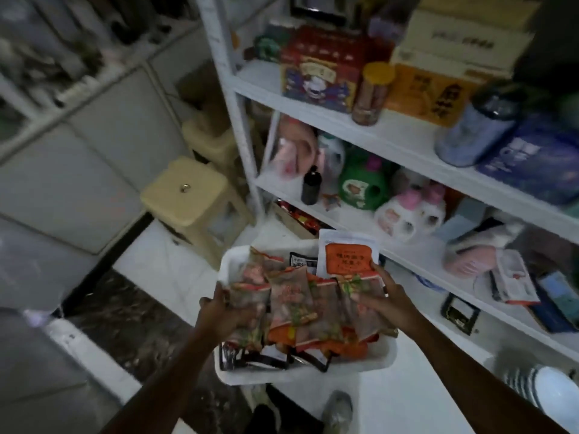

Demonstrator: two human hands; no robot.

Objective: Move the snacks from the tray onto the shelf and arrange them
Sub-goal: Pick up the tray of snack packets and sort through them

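Left hand (225,311) and right hand (388,299) grip a row of reddish snack packets (291,302) from either end, fingers curled round the outer packets. Row sits just over the white tray (300,375), which holds more packets. White pouch with orange label (347,255) stands at the tray's far side, touching the right fingers. Beyond: white shelf (407,142), tiers crowded with boxes, jars and plush toys.
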